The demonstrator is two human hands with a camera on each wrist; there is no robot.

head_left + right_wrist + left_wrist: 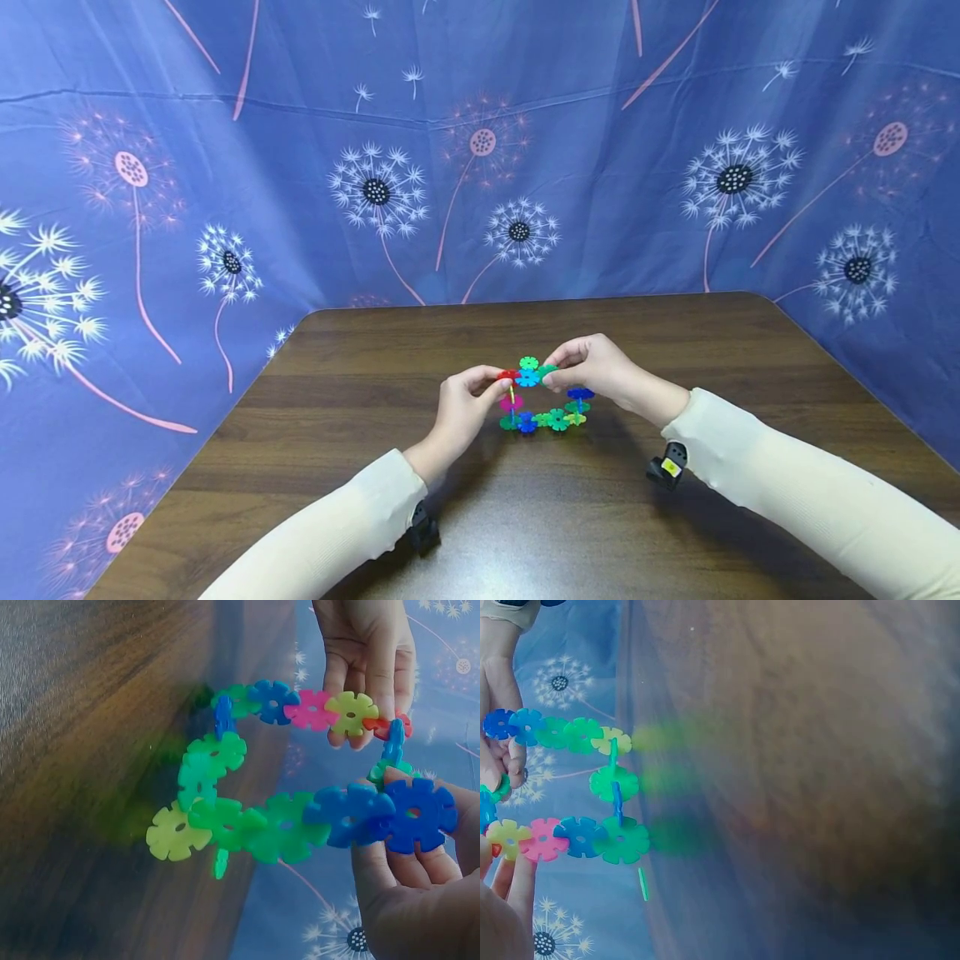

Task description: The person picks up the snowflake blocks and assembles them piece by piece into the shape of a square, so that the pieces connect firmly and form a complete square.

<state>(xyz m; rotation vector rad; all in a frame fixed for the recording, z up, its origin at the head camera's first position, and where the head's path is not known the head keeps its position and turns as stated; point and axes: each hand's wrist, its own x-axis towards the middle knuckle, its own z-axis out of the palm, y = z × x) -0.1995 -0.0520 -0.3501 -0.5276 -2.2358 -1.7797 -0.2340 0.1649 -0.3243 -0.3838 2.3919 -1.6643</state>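
Interlocking flower-shaped plastic discs form a roughly rectangular frame, upright at the tabletop. In the head view my left hand (459, 412) pinches the red disc (507, 375) at the upper left corner. My right hand (600, 371) pinches a green disc (548, 371) at the top right. Between them sits a light blue disc (528, 378) with another green disc (528, 363) above it. Below the left hand is a pink disc (512, 402). The right column ends in a dark blue disc (412, 814), beside my right fingers; whether it joins the pinched green disc I cannot tell.
The brown wooden table (360, 375) spreads around the frame. Behind it hangs a blue cloth (615, 208) printed with dandelions. Dark wrist cameras sit under both pale sleeves (787, 475).
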